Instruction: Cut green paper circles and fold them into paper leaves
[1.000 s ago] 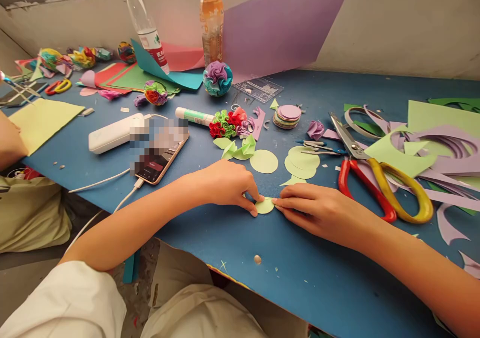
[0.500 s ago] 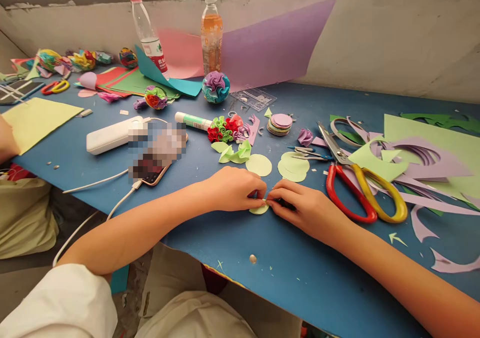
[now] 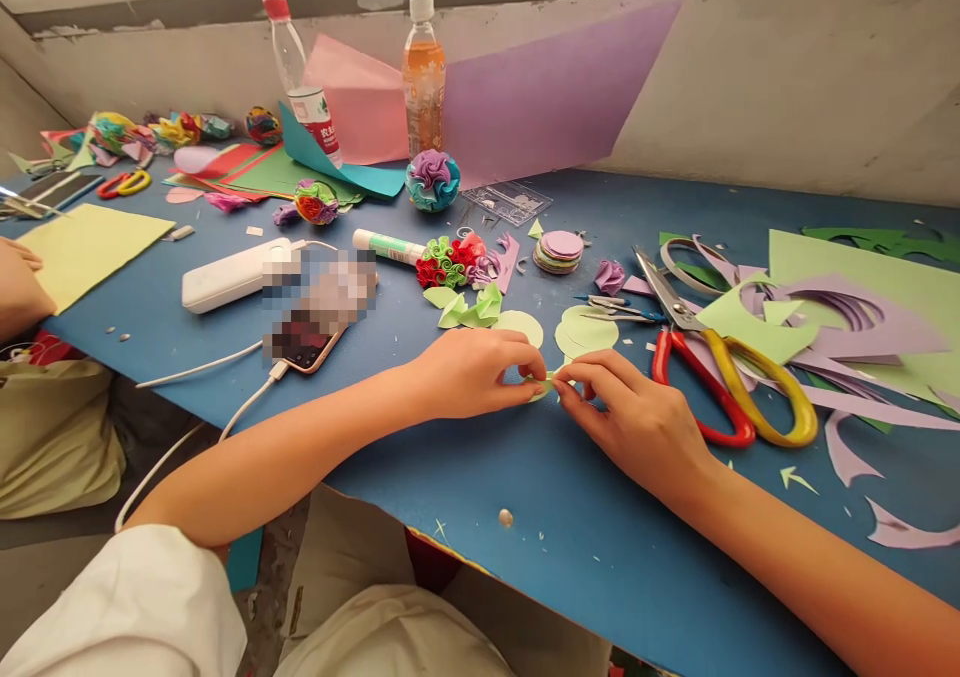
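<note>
Between my two hands, just above the blue table (image 3: 420,477), is a small light green paper circle (image 3: 541,388), partly hidden by my fingers. My left hand (image 3: 487,372) pinches its left side between thumb and fingers. On the right edge, the fingertips of my right hand (image 3: 630,407) are closed on the same paper. Flat green paper circles (image 3: 589,332) lie just beyond my hands, and another circle (image 3: 521,327) is partly covered by my left hand. Folded green paper pieces (image 3: 469,307) sit behind my left hand.
Large scissors (image 3: 720,357) with red and yellow handles lie right of my right hand, near purple paper scraps (image 3: 862,317). A glue stick (image 3: 388,247), a phone (image 3: 319,342) and a white power bank (image 3: 236,275) lie left. Two bottles (image 3: 424,77) stand behind. Another person's hand (image 3: 19,282) is far left.
Both hands have moved slightly right and away from me with the green paper, which now shows more edge-on between the fingertips. The camera view has shifted a little.
</note>
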A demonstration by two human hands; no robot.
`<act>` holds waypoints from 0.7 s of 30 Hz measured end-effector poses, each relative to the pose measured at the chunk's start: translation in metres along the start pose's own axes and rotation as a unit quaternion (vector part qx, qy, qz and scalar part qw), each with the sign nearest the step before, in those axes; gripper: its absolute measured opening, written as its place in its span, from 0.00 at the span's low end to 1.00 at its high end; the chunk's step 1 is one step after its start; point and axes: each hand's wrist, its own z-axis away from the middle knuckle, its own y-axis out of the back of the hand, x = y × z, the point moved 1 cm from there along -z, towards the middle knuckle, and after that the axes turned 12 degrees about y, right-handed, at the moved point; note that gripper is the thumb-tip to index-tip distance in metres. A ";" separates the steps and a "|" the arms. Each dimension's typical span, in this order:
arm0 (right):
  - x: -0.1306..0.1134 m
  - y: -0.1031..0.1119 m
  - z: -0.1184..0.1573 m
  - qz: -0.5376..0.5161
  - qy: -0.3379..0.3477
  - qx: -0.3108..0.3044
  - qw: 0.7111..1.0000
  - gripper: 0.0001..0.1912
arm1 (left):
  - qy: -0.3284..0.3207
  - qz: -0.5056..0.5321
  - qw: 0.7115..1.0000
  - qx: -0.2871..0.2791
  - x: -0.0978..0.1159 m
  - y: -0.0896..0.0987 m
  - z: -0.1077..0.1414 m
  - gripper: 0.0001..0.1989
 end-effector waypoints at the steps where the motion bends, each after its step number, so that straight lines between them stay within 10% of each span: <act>1: 0.000 0.000 0.000 -0.002 0.005 -0.001 1.000 0.09 | 0.007 0.006 1.000 -0.007 0.000 0.000 0.000 0.10; 21: 0.004 0.002 0.001 -0.230 -0.081 0.071 0.967 0.06 | -0.043 0.089 0.993 0.062 0.001 -0.005 -0.001 0.08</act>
